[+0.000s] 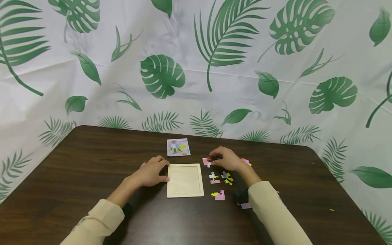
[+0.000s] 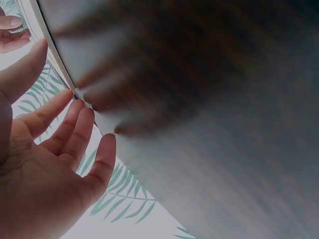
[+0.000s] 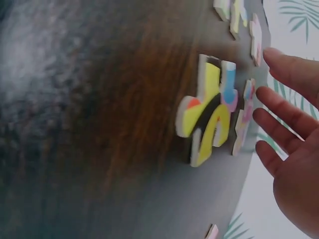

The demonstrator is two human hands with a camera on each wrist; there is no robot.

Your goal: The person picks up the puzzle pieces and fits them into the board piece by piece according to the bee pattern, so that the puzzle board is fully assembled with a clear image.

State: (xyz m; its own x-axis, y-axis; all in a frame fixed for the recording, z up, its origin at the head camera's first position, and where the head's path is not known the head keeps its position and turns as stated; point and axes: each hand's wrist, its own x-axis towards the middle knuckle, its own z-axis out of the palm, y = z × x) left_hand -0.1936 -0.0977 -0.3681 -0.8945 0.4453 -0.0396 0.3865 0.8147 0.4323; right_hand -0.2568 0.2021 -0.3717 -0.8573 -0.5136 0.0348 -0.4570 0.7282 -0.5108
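Note:
A square wooden tray (image 1: 185,164) lies on the dark table. My left hand (image 1: 151,172) touches its left edge with thumb and fingertips; the left wrist view shows those fingers (image 2: 102,159) fairly straight. Over the back of the loose puzzle pieces is my right hand (image 1: 227,159), its fingertips at a pink and red piece (image 1: 206,161). In the right wrist view, the right hand's fingers are slightly bent near pieces at the far side, and a yellow, black and blue piece (image 3: 212,109) lies closer to the camera. Whether the right fingers touch a piece I cannot tell.
A picture card (image 1: 178,147) of a bee lies behind the tray. Several more pieces, one pink and yellow (image 1: 219,195), lie right of the tray, some partly hidden by my right arm. A leaf-patterned cloth (image 1: 183,102) hangs behind the table.

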